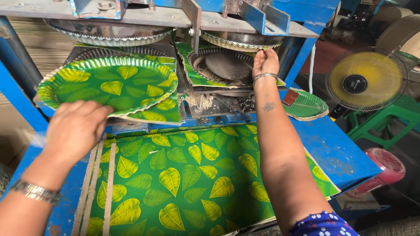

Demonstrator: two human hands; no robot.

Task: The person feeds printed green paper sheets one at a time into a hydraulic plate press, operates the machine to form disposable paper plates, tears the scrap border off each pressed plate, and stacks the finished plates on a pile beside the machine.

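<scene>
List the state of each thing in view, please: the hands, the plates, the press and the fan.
left hand: flat on formed green leaf-print plate
right hand: fingertips pinching sheet edge at right die
leaf-print sheet: lying flat on blue table
finished plate: resting at right
fan: blades blurred behind the grille

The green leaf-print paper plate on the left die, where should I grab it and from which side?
Grip the crimped near rim of the green leaf-print paper plate from the front, where the left hand already touches it. That edge overhangs the press, tilted toward you; the far rim sits under the upper die.
</scene>
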